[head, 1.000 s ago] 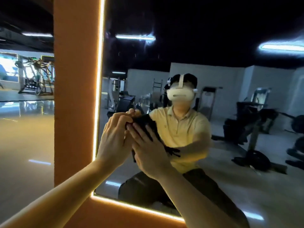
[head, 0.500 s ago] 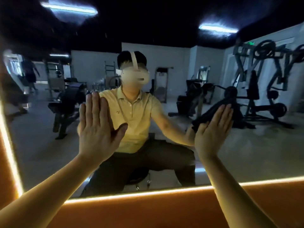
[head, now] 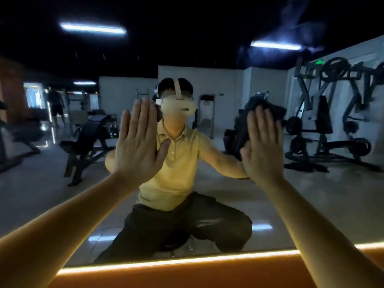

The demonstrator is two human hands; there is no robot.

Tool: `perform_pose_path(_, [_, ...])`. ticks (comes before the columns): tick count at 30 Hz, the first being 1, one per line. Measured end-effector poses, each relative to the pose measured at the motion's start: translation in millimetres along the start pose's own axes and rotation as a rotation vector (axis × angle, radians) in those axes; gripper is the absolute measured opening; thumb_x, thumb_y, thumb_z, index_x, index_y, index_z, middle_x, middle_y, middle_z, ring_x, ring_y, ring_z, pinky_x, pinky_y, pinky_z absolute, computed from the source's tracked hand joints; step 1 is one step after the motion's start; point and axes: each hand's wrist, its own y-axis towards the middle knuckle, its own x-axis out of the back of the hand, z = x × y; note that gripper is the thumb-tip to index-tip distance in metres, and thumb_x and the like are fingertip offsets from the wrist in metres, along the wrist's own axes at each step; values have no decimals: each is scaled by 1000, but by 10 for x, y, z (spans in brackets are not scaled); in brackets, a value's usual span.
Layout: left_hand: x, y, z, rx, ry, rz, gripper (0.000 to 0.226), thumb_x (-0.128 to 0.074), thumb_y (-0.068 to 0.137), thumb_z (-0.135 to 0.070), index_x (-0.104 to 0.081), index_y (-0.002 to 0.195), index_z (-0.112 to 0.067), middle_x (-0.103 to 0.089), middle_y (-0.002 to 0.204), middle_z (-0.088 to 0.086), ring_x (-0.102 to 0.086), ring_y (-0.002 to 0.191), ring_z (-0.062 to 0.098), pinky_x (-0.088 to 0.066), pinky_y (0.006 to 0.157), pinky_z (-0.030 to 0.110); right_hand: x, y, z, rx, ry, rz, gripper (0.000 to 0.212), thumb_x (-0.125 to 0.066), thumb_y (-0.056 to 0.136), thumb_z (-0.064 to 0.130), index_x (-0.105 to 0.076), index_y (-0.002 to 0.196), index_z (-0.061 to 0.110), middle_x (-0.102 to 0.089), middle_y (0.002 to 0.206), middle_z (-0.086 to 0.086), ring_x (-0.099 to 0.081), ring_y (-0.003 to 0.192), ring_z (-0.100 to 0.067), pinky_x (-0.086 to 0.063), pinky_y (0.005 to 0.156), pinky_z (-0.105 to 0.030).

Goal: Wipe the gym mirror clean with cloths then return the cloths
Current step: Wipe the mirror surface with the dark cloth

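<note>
Far left of the mirror (head: 41,194): reflected gym floor, a dark bench (head: 89,134) angled up, and a blurry figure (head: 55,102) standing way back.

Next, the L hand (head: 137,142). It's flat, palm to the glass, fingers straight & close together, thumb splayed out to the right. It grips nothing I can see. A small dark scrap shows just right of the fingertips; can't tell if that's cloth under the palm or only reflection.

Centre: the person's reflection, in a yellow polo (head: 176,163) & dark trousers (head: 187,221), low w/ knees wide, pale headset (head: 178,106) on.

Then the R hand (head: 262,148), also flat, fingers straight & pointing up, pressing the cloth (head: 268,110) onto the glass. The cloth is dark & bunched, poking out above the fingertips & down the left side of the palm. It's sandwiched btw hand & mirror: no pinch, just flat palm pressure. The hands are about level & well apart.

Right of that, reflected weight machines (head: 332,121) w/ plates. Up top, strip lights (head: 92,29) glow in the glass. Along the btm a lit LED strip (head: 166,261) edges the mirror, w/ the orange frame (head: 187,276) below it.
</note>
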Motion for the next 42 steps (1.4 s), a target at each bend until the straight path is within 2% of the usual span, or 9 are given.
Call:
perform_pose_path(4, [51, -41, -16, -16, 28, 16, 84, -32, 107, -53, -10, 165, 4, -4, 173, 24, -4, 162, 36, -10, 130, 57, 149, 567, -122, -568, 88, -136, 69, -29, 100, 25, -17, 165, 6, -16, 173, -15, -13, 160, -32, -15, 127, -59])
perform_pose_path(6, [89, -17, -16, 5, 19, -26, 82, -33, 107, -55, -17, 165, 1, -14, 173, 22, -12, 161, 34, -9, 130, 55, 153, 717, 302, -573, 109, -156, 71, -30, 100, 29, -15, 165, 4, -13, 173, -17, -10, 160, -33, -14, 127, -60])
perform_pose_path(13, [314, 893, 6, 88, -71, -294, 61, -28, 111, -33, -25, 164, -3, -21, 172, 17, -12, 162, 27, -5, 132, 47, 156, 1084, 1275, 602, 45, 42, 70, -32, 101, 39, -19, 166, 12, -15, 173, -11, -7, 161, -29, -5, 130, -50])
perform_pose_path(20, [234, 1535, -85, 89, 99, -86, 86, -19, 108, -62, -3, 166, -2, 2, 175, 16, 8, 163, 24, 0, 132, 48, 439, 1996, -758, -176, -34, -85, 71, -17, 100, 33, -11, 167, 9, -5, 175, -11, -4, 162, -26, -7, 130, -51])
perform_pose_path(23, [246, 1521, -45, 80, 131, -119, 83, -16, 108, -62, -11, 166, -3, -7, 175, 14, 0, 163, 23, -3, 132, 49, 488, 2209, -572, -505, 81, -149, 74, -15, 98, 34, -9, 166, 5, -4, 174, -15, -3, 161, -30, -7, 129, -55])
perform_pose_path(31, [424, 2117, 316, 167, -31, -316, 63, -20, 110, -36, -23, 165, -4, -15, 175, 11, -5, 163, 18, 3, 131, 34, 402, 2512, 1115, 513, 16, -47, 72, -11, 100, 43, -17, 166, 15, -10, 174, -6, -2, 161, -22, 3, 130, -47])
perform_pose_path(33, [339, 2214, 424, 181, 38, -310, 65, -17, 111, -39, -17, 166, -4, -9, 176, 11, -1, 163, 19, 3, 132, 37, 437, 2710, 631, 381, -51, -92, 73, -9, 99, 42, -12, 167, 17, -6, 175, -5, -1, 161, -21, 0, 130, -47])
perform_pose_path(38, [133, 2240, 607, 145, 166, -298, 75, -16, 111, -55, -1, 167, -8, 2, 177, 8, 6, 163, 19, 0, 131, 42, 669, 3214, -591, -463, 67, -133, 78, -10, 94, 37, -11, 166, 7, -4, 175, -12, -4, 161, -28, -5, 129, -53])
perform_pose_path(42, [203, 2234, 556, 138, 126, -304, 76, -13, 111, -57, -6, 167, -7, -1, 176, 8, 5, 163, 16, 2, 131, 39, 596, 3245, 377, -312, 91, -189, 73, -14, 101, 39, -10, 166, 8, -4, 174, -17, -3, 161, -32, -4, 129, -55])
